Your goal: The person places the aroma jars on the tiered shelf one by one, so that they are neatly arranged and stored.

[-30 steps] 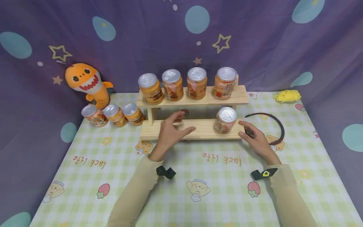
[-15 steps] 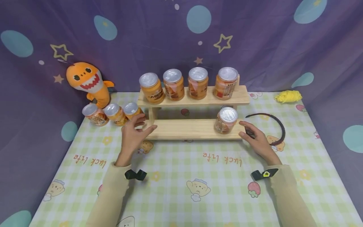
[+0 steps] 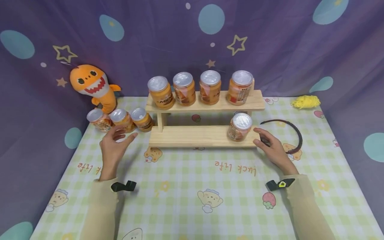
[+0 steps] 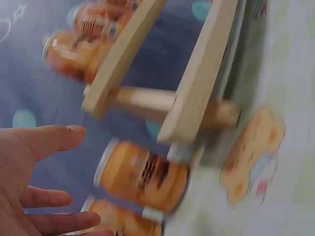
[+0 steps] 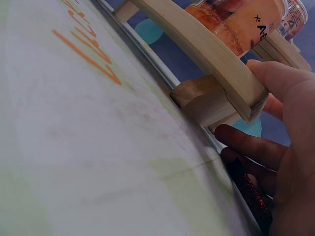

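My left hand [image 3: 115,146], thumb and fingers spread, is just in front of three silver-lidded orange jars standing in a row on the cloth; its fingertips overlap the middle jar [image 3: 126,124] in the head view. The right jar [image 4: 142,172] of that row shows beside the shelf end in the left wrist view. With my right hand [image 3: 271,146] I hold the right end of the two-tier wooden shelf [image 3: 192,136], thumb on the lower board's edge [image 5: 236,88]. One jar [image 3: 239,128] stands on that board near this hand. Several more jars [image 3: 210,88] line the upper board.
An orange shark plush [image 3: 96,86] leans at the back left behind the row of jars. Right of the shelf lie a dark braided headband [image 3: 297,133] and a yellow yarn bundle [image 3: 306,102]. Purple curtains [image 3: 168,40] enclose the back and sides of the checkered tablecloth [image 3: 186,186].
My left hand has moved left, from over the lower board past the shelf's left end to the row of jars. The right hand stays at the shelf's right end.
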Motion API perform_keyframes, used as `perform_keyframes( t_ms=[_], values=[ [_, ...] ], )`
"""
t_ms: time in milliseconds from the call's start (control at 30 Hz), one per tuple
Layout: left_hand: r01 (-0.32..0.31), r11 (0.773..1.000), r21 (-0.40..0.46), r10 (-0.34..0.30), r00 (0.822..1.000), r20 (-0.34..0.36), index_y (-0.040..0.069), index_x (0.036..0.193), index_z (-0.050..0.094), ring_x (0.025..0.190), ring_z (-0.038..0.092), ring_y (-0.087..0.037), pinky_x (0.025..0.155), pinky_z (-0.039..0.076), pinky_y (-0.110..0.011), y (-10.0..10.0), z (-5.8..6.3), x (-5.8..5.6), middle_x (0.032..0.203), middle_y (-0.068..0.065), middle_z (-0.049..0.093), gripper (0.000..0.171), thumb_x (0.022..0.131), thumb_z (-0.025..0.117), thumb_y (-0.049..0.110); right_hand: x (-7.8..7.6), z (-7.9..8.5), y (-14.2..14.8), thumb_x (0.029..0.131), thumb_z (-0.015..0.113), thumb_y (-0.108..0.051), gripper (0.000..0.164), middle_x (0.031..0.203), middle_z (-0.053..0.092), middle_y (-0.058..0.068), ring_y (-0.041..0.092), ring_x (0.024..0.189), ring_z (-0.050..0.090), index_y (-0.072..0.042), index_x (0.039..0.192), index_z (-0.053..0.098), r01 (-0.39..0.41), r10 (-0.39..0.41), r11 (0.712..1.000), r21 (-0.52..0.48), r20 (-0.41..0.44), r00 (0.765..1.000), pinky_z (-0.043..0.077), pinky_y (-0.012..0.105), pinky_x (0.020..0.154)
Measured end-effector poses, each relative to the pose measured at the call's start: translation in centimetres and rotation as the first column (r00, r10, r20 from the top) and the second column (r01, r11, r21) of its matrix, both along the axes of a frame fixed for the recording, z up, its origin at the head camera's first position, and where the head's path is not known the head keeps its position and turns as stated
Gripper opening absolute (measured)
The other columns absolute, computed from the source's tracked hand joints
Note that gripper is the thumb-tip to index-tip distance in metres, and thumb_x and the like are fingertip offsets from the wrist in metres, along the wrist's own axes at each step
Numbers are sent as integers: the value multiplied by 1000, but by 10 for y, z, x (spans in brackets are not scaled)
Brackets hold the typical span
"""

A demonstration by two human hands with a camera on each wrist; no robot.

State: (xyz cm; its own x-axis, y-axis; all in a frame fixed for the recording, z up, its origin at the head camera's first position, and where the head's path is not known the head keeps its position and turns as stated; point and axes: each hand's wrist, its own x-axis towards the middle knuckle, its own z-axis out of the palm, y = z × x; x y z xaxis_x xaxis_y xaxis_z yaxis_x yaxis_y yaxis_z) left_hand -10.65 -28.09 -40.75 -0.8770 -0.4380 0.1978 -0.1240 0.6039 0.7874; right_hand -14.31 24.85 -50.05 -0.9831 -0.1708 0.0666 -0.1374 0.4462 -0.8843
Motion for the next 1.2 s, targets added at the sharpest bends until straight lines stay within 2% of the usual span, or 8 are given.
perform_keyframes(
  t_ms=[133,300,367,600,767,967,1067,1200],
  values=[
    [-118,993,11,118,993,29,4,126,66,77,55,12,68,44,-4,-24,-2,0,107,-9,72,55,80,84,27,-1,0,1,99,63,-20,49,143,56,21,-20,109,49,-12,146,50,1,-1,1000,11,-8,1000,38,2,92],
    [-230,972,44,227,972,65,8,126,66,77,55,11,66,44,-6,-51,2,-6,88,21,60,58,78,85,33,0,3,1,100,62,-21,47,145,55,20,-19,111,49,-13,145,52,6,-6,1000,-2,-4,1000,37,1,93],
    [-261,964,47,256,962,91,9,129,65,77,53,11,64,43,-7,-61,3,-10,86,22,58,60,78,84,34,0,3,1,100,62,-22,47,145,55,19,-20,112,48,-13,145,52,6,-6,1000,-4,-2,1000,37,1,93],
    [-344,939,3,339,925,171,10,136,60,73,44,10,61,40,-10,-86,3,-26,98,8,59,65,81,78,41,-1,0,2,100,63,-22,48,146,55,19,-20,112,47,-13,145,52,4,-4,1000,4,0,1000,37,1,93],
    [-368,930,2,364,919,150,10,134,60,73,42,6,64,38,-14,-99,1,-39,88,13,52,67,78,80,40,-1,-1,2,100,63,-23,48,147,54,18,-21,112,47,-14,146,51,6,-6,1000,4,10,1000,37,1,93],
    [-395,918,41,384,909,159,13,139,56,76,42,6,66,38,-14,-111,-7,-56,91,14,50,73,76,80,41,-1,-1,1,100,62,-24,48,146,55,18,-20,111,49,-14,145,51,5,-5,1000,-4,11,1000,37,1,93],
    [-410,909,78,392,904,172,16,141,54,83,45,6,72,41,-14,-115,-11,-64,97,16,52,75,76,81,44,-1,-1,1,100,62,-23,48,146,54,19,-20,111,49,-14,145,51,5,-5,1000,-7,10,1000,37,2,93],
    [-429,895,120,406,896,180,19,143,53,102,54,-2,91,49,-20,-117,-15,-74,120,8,60,74,77,79,43,-1,-1,1,100,63,-22,49,147,54,19,-21,112,47,-12,146,51,3,-3,1000,3,5,1000,37,2,93]
  ],
)
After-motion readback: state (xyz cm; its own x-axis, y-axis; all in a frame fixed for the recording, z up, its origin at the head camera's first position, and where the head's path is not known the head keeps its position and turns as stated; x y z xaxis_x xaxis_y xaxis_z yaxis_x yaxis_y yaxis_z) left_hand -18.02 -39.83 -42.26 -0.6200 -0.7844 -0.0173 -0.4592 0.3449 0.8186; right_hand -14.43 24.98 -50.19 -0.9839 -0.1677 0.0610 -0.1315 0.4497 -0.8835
